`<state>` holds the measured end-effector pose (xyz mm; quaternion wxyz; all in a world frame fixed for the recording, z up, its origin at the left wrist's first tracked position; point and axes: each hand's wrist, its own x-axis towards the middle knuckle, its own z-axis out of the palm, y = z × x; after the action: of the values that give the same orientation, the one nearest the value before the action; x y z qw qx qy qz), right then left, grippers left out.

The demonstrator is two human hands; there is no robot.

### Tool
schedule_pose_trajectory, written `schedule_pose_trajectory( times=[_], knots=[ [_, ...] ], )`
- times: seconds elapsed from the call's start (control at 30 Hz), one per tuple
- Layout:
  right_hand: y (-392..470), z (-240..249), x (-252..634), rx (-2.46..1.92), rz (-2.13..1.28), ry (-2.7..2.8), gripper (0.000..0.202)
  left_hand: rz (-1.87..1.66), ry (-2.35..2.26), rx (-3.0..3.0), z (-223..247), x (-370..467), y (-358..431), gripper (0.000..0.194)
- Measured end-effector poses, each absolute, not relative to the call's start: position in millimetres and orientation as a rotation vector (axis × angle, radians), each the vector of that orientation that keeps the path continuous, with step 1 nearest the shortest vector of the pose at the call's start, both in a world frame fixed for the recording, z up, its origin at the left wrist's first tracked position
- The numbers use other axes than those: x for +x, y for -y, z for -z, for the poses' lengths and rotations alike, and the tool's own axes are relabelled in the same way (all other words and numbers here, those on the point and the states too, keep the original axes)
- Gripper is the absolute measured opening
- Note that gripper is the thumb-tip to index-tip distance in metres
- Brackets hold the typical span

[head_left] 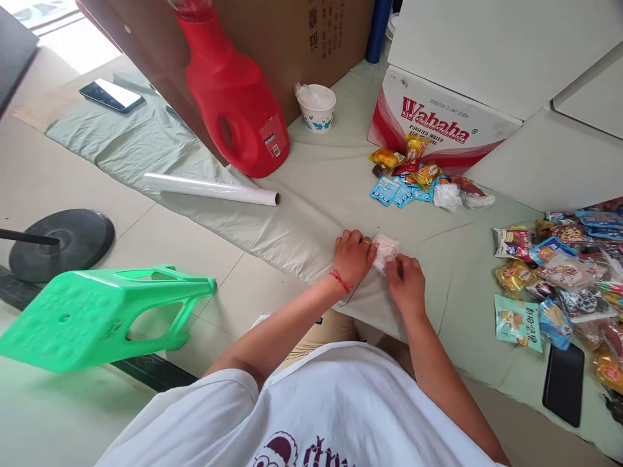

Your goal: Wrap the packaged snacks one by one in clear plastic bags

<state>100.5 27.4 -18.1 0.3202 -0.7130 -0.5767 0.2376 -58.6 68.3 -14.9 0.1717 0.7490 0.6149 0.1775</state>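
Between my hands, near the front edge of the cloth-covered table, lies a small crinkled pale-pink clear-wrapped packet point(386, 250). My left hand point(354, 257), with a red string on its wrist, curls its fingers against the packet's left side. The right side is pinched between thumb and fingers of my right hand point(407, 283). Parts of the packet are covered by the fingers, and its contents cannot be made out. Beyond it is a small pile of snacks, with blue sachets point(385, 191), yellow-wrapped cakes point(426, 175) and a clear-wrapped white bundle point(447, 196).
A large heap of packaged snacks point(567, 269) and a black phone point(563, 383) are at the right. Left are a plastic-film roll point(211, 189), a red jug point(238, 97) and a paper cup point(318, 120). A Wahaha carton point(438, 120) stands behind; a green stool point(97, 311) is on the floor.
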Motion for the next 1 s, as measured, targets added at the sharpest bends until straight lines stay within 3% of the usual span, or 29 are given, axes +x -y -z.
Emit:
schedule_pose_trajectory(
  times=[0.1, 0.2, 0.3, 0.4, 0.53, 0.67, 0.83, 1.0],
  knots=[
    [-38, 12, 98, -1.859, -0.706, 1.665, 0.045, -0.562, -1.721, 2.058, 11, -57, -63, 0.036],
    [-39, 8, 99, -1.706, -0.935, 1.448, 0.043, -0.750, -1.581, 1.896, 6, -61, -54, 0.016],
    [-33, 6, 98, -1.519, -1.208, 1.149, 0.051, -0.875, -1.359, 1.599, 1, -64, -45, 0.022],
    [-27, 4, 92, -1.445, -1.273, 0.933, 0.055, -0.949, -1.388, 1.403, -2, -63, -39, 0.029],
    [-16, -4, 76, -1.317, -1.297, 0.932, 0.050, -1.049, -1.646, 1.702, -3, -57, -32, 0.024],
    [-8, -7, 65, -1.182, -1.390, 1.083, 0.062, -1.005, -1.556, 2.022, -2, -52, -20, 0.019],
    [-6, 5, 75, -1.209, -1.493, 1.095, 0.065, -1.159, -1.161, 1.845, -3, -56, -7, 0.037],
    [-3, 11, 105, -1.261, -1.440, 1.015, 0.061, -1.208, -1.284, 1.753, -2, -87, -21, 0.024]
  ],
)
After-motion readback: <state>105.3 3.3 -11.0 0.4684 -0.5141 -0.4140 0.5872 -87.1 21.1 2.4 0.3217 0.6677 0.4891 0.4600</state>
